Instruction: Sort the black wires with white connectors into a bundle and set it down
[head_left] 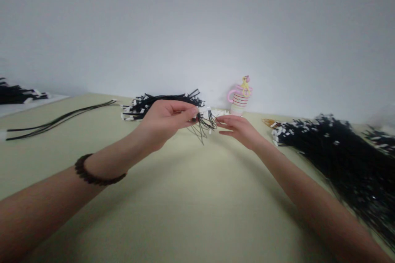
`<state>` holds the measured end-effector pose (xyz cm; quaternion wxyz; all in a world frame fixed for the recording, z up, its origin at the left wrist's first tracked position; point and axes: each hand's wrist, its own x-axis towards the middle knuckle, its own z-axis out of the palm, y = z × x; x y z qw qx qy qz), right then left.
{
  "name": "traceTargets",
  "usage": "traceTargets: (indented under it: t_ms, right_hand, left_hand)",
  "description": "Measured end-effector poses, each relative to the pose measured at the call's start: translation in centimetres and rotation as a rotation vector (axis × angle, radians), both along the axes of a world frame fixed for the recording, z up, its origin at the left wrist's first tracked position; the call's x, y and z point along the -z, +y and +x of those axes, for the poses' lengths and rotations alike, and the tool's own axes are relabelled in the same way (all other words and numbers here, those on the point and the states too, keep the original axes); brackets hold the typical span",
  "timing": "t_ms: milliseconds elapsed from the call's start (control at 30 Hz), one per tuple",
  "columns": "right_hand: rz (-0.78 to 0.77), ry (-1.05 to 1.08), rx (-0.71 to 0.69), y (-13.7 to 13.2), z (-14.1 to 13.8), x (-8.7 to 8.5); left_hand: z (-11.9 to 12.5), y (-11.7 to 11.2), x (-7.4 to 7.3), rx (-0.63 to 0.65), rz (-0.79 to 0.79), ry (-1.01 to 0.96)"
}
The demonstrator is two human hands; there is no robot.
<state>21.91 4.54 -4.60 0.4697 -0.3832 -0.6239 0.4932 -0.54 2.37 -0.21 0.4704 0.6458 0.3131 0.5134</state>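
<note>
My left hand is closed in a pinch on a small wire harness, a white connector with thin black wires hanging and looping from it. The connector faces right, and part of the harness is hidden behind my thumb and fingers. Just right of the wires is my right hand, its fingers stretched out and slightly apart. Its fingertips come up to the loose wire ends; whether they touch is too blurred to tell. Both hands are raised above the pale green table.
Behind my left hand lies a bundle of black cables with white connectors. A larger cable pile covers the right side. Several loose cables stretch out at left. A pink striped cup stands against the wall, near small white parts.
</note>
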Motion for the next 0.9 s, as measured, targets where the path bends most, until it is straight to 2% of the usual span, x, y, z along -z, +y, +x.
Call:
traceTargets:
  t_ms: [67, 133, 200, 267, 400, 467, 567, 633, 733, 800, 833, 900]
  right_hand:
    - [0.207, -0.176, 0.089, -0.9, -1.0, -0.5]
    - [0.39, -0.376, 0.109, -2.2, -2.2, -1.0]
    - [0.504, -0.551, 0.12, -3.3, -3.4, -1.3]
    - [0.501, -0.62, 0.145, -3.9, -4.2, -1.4]
    - [0.288, -0.431, 0.081, -3.7, -4.2, -1.4]
    - [0.19, -0.363, -0.02, -3.4, -3.3, -1.8]
    - [0.047, -0.415, -0.265, -3.0, -1.7, -2.4]
    - [-0.025, -0.549, -0.517, -3.0, -0.9, -2.8]
    - [-0.087, -0.772, -0.936, -3.7, -1.4, -2.9]
    - [-0.031, -0.89, -1.116, -5.1, -2.8, -3.0]
    - [0.046, -0.957, -1.155, -6.1, -3.7, -3.0]
    - [0.301, -1.152, -1.124, -8.6, -5.3, -3.3]
  left_hand:
    - [0.0, 0.4, 0.6, -0.029, 0.061, 0.118]
    - [0.1, 0.6, 1.0, -0.04, 0.151, 0.268]
    - [0.2, 0.8, 1.2, -0.055, 0.28, 0.43]
    - [0.2, 0.9, 1.2, -0.046, 0.385, 0.562]
    - [-0.4, 1.9, 1.1, 0.031, 0.46, 0.728]
    - [-1.2, 2.9, 0.9, -0.032, 0.533, 0.814]
    - [-2.9, 4.6, 0.2, -0.235, 0.599, 0.964]
    - [-4.2, 5.6, -0.5, -0.367, 0.556, 1.022]
    - [-5.9, 6.6, -1.3, -0.521, 0.442, 0.942]
    - [-6.6, 7.3, -1.4, -0.553, 0.363, 0.853]
    - [-6.9, 7.7, -1.1, -0.56, 0.333, 0.816]
    - [-7.3, 8.8, -0.1, -0.568, 0.288, 0.771]
